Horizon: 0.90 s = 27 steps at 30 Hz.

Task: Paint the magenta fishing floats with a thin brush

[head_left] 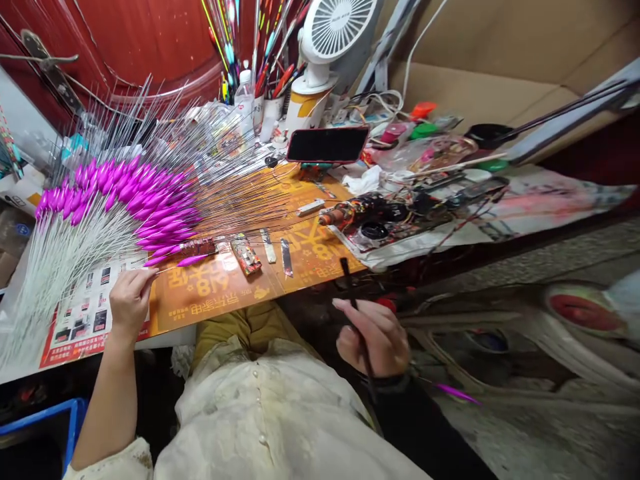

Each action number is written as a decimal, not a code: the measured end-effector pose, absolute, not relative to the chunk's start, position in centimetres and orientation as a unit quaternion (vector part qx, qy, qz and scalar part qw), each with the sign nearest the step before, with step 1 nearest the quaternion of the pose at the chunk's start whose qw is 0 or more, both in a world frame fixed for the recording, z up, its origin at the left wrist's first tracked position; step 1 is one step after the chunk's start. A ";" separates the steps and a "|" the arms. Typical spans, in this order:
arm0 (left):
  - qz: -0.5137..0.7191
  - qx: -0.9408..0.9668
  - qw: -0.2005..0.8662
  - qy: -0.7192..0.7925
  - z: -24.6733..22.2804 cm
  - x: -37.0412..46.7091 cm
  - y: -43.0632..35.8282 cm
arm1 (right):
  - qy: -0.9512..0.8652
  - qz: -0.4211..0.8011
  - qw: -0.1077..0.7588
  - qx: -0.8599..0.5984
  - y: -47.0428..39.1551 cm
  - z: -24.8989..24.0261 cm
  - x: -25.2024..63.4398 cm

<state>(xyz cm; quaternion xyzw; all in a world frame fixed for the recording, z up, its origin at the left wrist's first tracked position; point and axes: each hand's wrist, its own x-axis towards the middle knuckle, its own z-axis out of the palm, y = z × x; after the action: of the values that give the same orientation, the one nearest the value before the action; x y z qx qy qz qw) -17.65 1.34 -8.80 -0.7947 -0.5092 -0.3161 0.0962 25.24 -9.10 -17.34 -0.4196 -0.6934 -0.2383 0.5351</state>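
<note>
Left hand: the grip of our left hand (131,300) is closed in a pinch, and between its fingertips we have the thin pale stem of a glossy magenta spindle-shaped piece (193,261).
Magenta piece: it points away to the right of this pinch, at the orange printed paper sheet (235,295); whether it touches the sheet, we cannot tell.
Right hand: the grip of our right hand (375,337) is curled around a slim dark stick (346,275) with a blunt tip, near upright, well apart from the piece.
Past the right wrist: a second magenta spindle-shaped piece (459,393) shows; we cannot tell what holds it.
Step in hand: we judge it to be the handling of one single piece, with the dark stick at the ready.
Next move: in our judgement it calls for a light pinch and a clear path, because the stem looks easy to bend.
Magenta bundle: many like pieces, a dense magenta fan-shaped bundle (120,190), lie close by, on the tabletop's left side.
Farther back: a black-screened phone (327,145) and a white round fan (340,27).
</note>
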 end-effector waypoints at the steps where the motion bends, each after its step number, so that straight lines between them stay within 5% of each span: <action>1: -0.314 -0.796 0.097 -0.508 -9.1 -17.9 1.1 | -0.702 -0.232 0.537 -0.406 -8.1 -17.2 24.7; 12: -0.298 -0.817 0.121 -0.478 -10.9 -20.0 0.6 | -0.675 -0.185 0.539 -0.468 0.7 -18.0 23.0; 27: -0.307 -0.814 0.141 -0.472 -11.3 -20.1 0.9 | -0.672 -0.072 0.513 -0.529 1.6 -17.5 22.5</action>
<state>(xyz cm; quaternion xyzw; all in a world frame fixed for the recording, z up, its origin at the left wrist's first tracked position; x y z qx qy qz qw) -20.08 0.88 -11.26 -0.8143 -0.4724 -0.3065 0.1410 22.47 1.64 -17.51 -0.5290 -0.6724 -0.0722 0.5127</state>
